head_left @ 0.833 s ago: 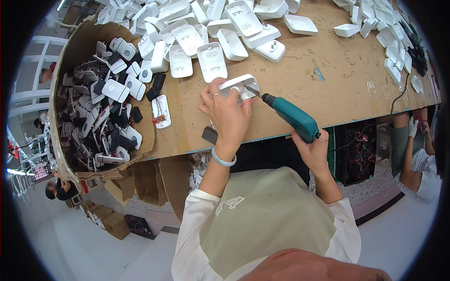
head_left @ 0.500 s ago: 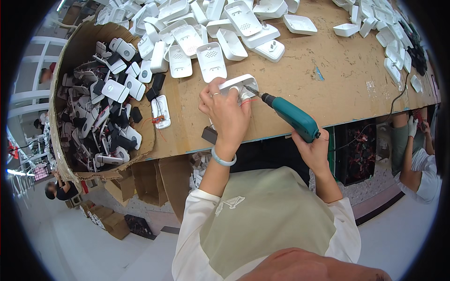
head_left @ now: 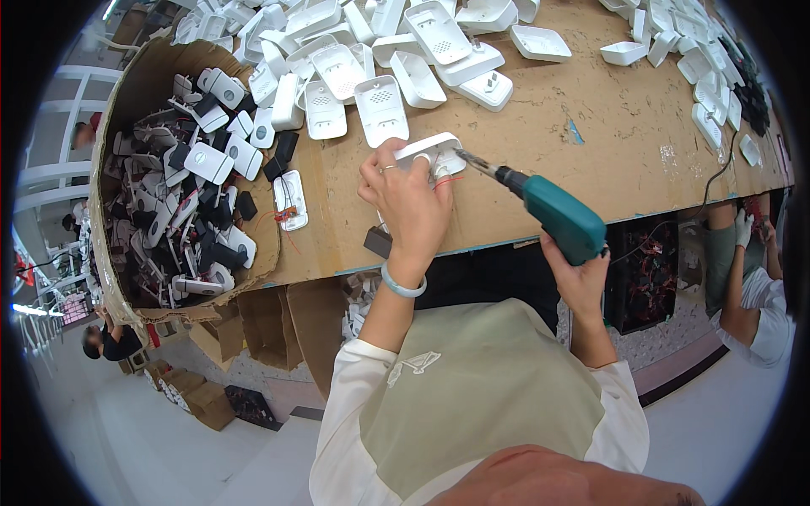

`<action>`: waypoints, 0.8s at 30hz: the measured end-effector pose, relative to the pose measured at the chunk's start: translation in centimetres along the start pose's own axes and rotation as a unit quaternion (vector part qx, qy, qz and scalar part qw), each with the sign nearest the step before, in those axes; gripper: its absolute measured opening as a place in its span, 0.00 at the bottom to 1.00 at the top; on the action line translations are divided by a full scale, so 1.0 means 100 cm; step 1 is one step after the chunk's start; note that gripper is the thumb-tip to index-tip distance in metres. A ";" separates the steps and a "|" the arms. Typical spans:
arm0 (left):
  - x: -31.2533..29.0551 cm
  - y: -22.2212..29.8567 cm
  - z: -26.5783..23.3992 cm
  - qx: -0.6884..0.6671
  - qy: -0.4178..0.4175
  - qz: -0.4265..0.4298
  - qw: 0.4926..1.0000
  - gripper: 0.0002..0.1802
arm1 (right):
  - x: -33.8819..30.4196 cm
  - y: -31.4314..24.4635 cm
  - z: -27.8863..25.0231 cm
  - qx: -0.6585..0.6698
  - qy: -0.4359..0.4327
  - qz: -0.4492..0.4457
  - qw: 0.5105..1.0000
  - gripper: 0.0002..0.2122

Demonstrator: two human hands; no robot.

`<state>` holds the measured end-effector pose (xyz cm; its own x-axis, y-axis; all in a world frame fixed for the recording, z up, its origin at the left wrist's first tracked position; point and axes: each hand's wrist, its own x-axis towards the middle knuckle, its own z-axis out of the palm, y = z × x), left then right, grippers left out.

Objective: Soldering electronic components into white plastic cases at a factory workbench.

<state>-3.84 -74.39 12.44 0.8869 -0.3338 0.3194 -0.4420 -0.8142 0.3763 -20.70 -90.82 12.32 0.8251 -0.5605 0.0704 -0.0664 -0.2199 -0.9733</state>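
Observation:
My left hand (head_left: 403, 196) is closed on a white plastic housing (head_left: 439, 144), tilted up on the table near its front edge. Thin red wires (head_left: 448, 180) stick out of the housing beside my fingertips. In my right hand (head_left: 577, 282) is a green electric screwdriver (head_left: 561, 215), gripped at its rear end. Its metal bit (head_left: 478, 161) points left into the open side of the housing; whether the tip touches anything I cannot tell. A small dark block (head_left: 377, 243) lies under my left wrist, at the table edge.
A large cardboard box (head_left: 108, 244) on the left holds many white-and-black units. Beside it lies a white cover (head_left: 291, 201) with red wires. Heaped white shells (head_left: 381, 110) cover the far part of the cardboard-topped table (head_left: 540, 126). A co-worker's gloved hand (head_left: 742, 228) shows at far right.
My right hand has drawn the screwdriver back to the right and slightly toward me, so more of its bit shows outside the housing. My left hand stays nearly still.

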 end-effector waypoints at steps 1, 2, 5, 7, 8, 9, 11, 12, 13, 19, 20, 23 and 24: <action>0.000 0.000 0.000 0.001 0.002 0.003 1.000 0.12 | -0.002 0.001 -0.002 0.005 0.034 0.009 0.999 0.07; 0.001 0.000 -0.001 0.002 0.002 0.003 1.000 0.12 | -0.005 0.001 -0.005 0.010 0.069 0.017 0.997 0.07; 0.001 0.000 -0.002 0.007 0.000 0.002 1.000 0.11 | -0.008 -0.006 -0.013 0.035 0.083 0.051 0.995 0.08; 0.001 0.002 -0.001 0.003 -0.002 -0.003 1.000 0.11 | -0.009 -0.006 -0.016 0.063 0.099 0.064 0.991 0.08; 0.001 0.002 0.000 0.003 -0.003 -0.001 1.000 0.11 | -0.009 -0.005 -0.017 0.055 0.094 0.060 0.992 0.08; 0.001 0.002 -0.001 0.005 0.000 -0.001 1.000 0.11 | -0.010 -0.004 -0.018 0.048 0.088 0.055 0.993 0.08; 0.001 0.002 -0.001 0.008 0.002 0.001 1.000 0.11 | -0.011 -0.005 -0.017 0.040 0.088 0.046 0.994 0.08; 0.001 0.002 -0.001 0.007 0.001 -0.001 1.000 0.11 | -0.011 -0.006 -0.016 0.031 0.086 0.037 0.995 0.08; 0.001 0.001 0.000 0.006 0.000 -0.004 1.000 0.11 | -0.011 -0.006 -0.016 0.032 0.086 0.037 0.995 0.08; -0.002 -0.002 -0.003 -0.008 -0.004 -0.005 1.000 0.11 | -0.009 0.000 -0.010 0.016 0.062 0.041 0.997 0.08; -0.002 -0.002 -0.003 -0.008 -0.005 -0.005 1.000 0.11 | -0.006 -0.001 -0.006 0.007 0.037 0.024 0.999 0.07; -0.002 0.000 -0.002 -0.004 0.002 0.001 1.000 0.12 | -0.001 0.008 0.002 -0.003 -0.004 0.019 1.000 0.07; -0.002 0.000 -0.003 -0.005 -0.002 -0.001 1.000 0.12 | 0.002 0.008 0.006 -0.016 -0.011 -0.002 1.000 0.08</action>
<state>-4.04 -74.19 12.60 0.8878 -0.3346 0.3160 -0.4425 -0.8095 0.3860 -20.22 -90.61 11.46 0.8374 -0.5424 0.0684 -0.0810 -0.2470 -0.9656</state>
